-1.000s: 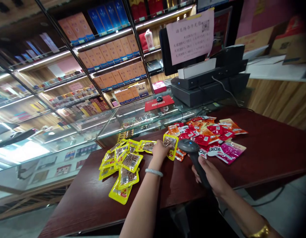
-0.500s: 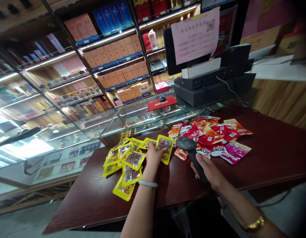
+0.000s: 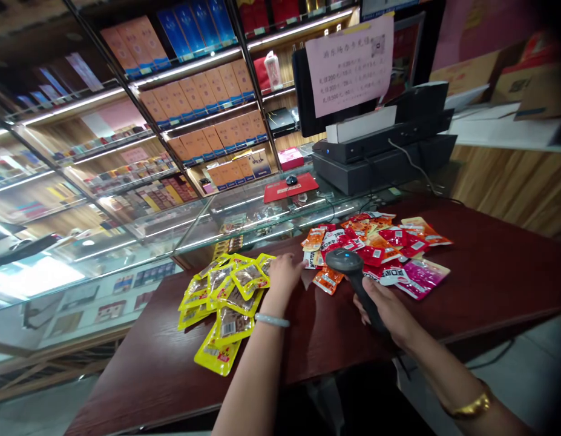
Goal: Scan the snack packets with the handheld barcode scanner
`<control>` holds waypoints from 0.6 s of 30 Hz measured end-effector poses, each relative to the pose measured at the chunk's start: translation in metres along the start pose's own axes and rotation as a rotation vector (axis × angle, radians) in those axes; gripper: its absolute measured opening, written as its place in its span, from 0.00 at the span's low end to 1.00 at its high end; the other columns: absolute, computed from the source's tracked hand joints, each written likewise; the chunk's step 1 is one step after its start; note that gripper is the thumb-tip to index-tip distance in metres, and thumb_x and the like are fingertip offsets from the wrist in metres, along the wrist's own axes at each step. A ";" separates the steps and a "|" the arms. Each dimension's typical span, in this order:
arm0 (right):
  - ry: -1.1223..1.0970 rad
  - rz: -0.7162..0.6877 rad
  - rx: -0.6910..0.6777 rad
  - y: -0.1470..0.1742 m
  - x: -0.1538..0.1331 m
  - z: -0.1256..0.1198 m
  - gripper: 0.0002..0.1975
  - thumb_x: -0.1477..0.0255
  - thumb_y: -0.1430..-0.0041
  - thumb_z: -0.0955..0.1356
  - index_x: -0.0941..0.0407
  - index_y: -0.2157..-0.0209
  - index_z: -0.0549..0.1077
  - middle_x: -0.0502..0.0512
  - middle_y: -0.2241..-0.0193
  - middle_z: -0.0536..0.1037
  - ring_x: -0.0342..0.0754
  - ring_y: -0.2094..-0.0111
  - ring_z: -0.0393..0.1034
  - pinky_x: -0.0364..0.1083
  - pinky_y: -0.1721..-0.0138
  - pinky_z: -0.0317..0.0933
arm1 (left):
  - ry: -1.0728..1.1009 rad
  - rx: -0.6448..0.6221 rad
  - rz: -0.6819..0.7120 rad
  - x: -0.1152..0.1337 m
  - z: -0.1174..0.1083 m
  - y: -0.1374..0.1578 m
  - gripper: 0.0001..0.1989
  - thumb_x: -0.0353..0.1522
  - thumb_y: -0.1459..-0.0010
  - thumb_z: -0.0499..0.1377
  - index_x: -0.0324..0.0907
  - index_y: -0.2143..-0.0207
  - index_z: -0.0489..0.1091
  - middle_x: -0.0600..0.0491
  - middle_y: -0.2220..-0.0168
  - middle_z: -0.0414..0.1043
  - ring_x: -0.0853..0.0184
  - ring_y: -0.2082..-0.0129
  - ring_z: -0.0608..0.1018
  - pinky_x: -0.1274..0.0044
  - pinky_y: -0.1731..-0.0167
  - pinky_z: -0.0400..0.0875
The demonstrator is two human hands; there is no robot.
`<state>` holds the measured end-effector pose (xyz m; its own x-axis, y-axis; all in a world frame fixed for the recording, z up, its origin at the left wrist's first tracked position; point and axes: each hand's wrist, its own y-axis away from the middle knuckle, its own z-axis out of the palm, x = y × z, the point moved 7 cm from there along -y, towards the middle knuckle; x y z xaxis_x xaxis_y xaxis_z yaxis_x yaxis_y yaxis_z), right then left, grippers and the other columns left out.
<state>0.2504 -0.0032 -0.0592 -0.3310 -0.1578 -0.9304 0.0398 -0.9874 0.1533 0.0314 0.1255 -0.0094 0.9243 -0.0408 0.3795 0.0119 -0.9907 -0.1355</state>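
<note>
My right hand [image 3: 387, 309] is wrapped round the handle of a dark barcode scanner [image 3: 346, 261], its head facing left over the table. My left hand [image 3: 285, 275] is at the right edge of a heap of yellow-edged snack packets [image 3: 235, 324], its thumb stretched out to the right, away from the fingers. Nothing shows in its grasp, though the fingertips are partly hidden beside the nearest packet. Behind the scanner lies a pile of red, orange and white snack packets [image 3: 373, 254], with a purple packet [image 3: 423, 277] at its right front.
The dark red table [image 3: 316, 339] meets a glass display counter [image 3: 244, 212] at the back. On it are a red mouse pad [image 3: 287, 189] and a cash register [image 3: 348, 163] with a monitor bearing a pink notice [image 3: 348, 66]. Shelves of boxes [image 3: 184, 100] stand behind.
The yellow packet that my left hand held apart has moved left onto the yellow heap, and the thumb has opened away. The scanner stays in my right hand. The view has shifted slightly.
</note>
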 end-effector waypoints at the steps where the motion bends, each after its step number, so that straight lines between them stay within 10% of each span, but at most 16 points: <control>1: -0.002 0.003 0.001 0.000 0.002 -0.001 0.27 0.41 0.45 0.67 0.52 0.69 0.63 0.43 0.82 0.65 0.41 0.84 0.56 0.44 0.80 0.57 | -0.002 -0.020 0.018 0.009 0.011 -0.007 0.21 0.47 0.42 0.61 0.41 0.56 0.76 0.38 0.52 0.76 0.52 0.47 0.75 0.67 0.46 0.64; 10: -0.045 0.029 -0.008 -0.002 0.016 -0.004 0.27 0.41 0.44 0.66 0.53 0.70 0.62 0.41 0.84 0.64 0.39 0.86 0.55 0.41 0.82 0.55 | -0.015 -0.100 -0.111 0.023 0.044 -0.072 0.26 0.48 0.46 0.63 0.36 0.56 0.74 0.31 0.51 0.76 0.49 0.49 0.78 0.69 0.53 0.68; 18: -0.065 0.011 -0.018 -0.002 0.012 -0.003 0.28 0.41 0.46 0.66 0.52 0.71 0.61 0.41 0.84 0.64 0.39 0.86 0.55 0.41 0.82 0.55 | 0.119 -0.065 -0.078 0.014 0.046 -0.072 0.21 0.36 0.49 0.67 0.41 0.52 0.73 0.40 0.51 0.78 0.54 0.50 0.79 0.72 0.54 0.67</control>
<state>0.2493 -0.0034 -0.0719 -0.3908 -0.1684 -0.9049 0.0606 -0.9857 0.1573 0.0611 0.2023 -0.0366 0.8698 0.0254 0.4927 0.0535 -0.9976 -0.0430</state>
